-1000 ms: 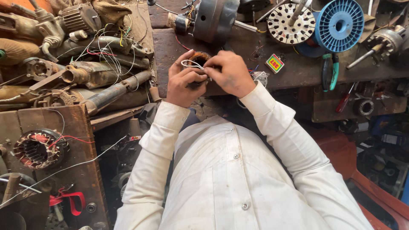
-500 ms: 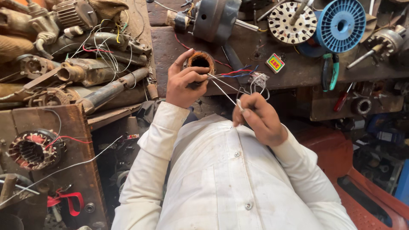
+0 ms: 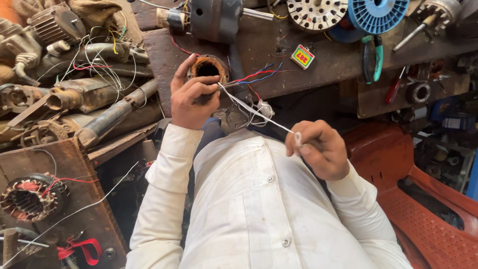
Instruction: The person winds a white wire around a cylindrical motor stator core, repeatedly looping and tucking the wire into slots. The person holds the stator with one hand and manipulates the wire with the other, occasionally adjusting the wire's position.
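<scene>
My left hand (image 3: 191, 97) grips a small round motor stator (image 3: 209, 68) with copper windings, held just above the dark wooden bench (image 3: 318, 65). Red and blue leads (image 3: 256, 75) trail from the stator to the right. My right hand (image 3: 318, 149) is closed on the end of a white thread (image 3: 254, 110), pulled taut from the stator down toward my chest. A loose tangle of thread (image 3: 263, 108) hangs along it. Both sleeves and my shirt are white.
A pile of old motor parts and wires (image 3: 74, 74) fills the left. A second stator (image 3: 25, 199) lies on a rusty plate at lower left. A blue wire spool (image 3: 378, 15), green-handled pliers (image 3: 372, 60) and a small matchbox (image 3: 302, 56) sit on the bench. A red plastic chair (image 3: 423, 209) stands right.
My right hand left the stator and drew the white thread down and to the right until taut. My left hand kept hold of the stator, its opening now showing.
</scene>
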